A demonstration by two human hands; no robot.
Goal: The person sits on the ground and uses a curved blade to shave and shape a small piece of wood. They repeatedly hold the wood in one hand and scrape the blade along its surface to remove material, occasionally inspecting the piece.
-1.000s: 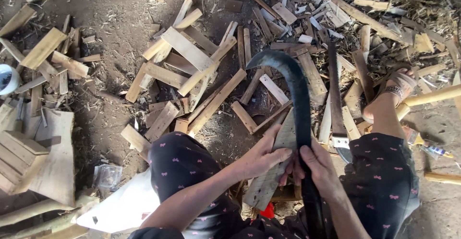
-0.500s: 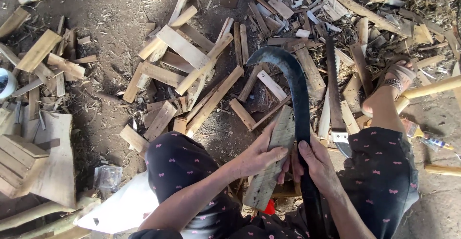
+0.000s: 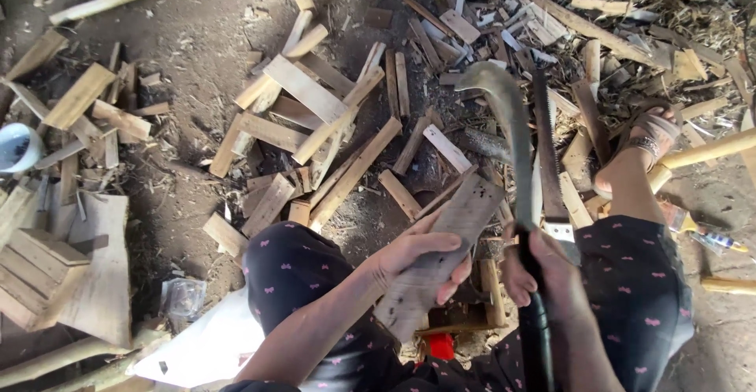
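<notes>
My right hand now lifts the curved blade off the wooden slat; a second ago its dark edge lay pressed along the slat's right side, and now a gap shows between the two, with the hooked tip turned pale in the light. My left hand tilts the slat so its upper end leans further to the right and its flat grey face shows more fully. The handsaw on the ground, half hidden behind the blade before, now lies plainly visible beside it.
</notes>
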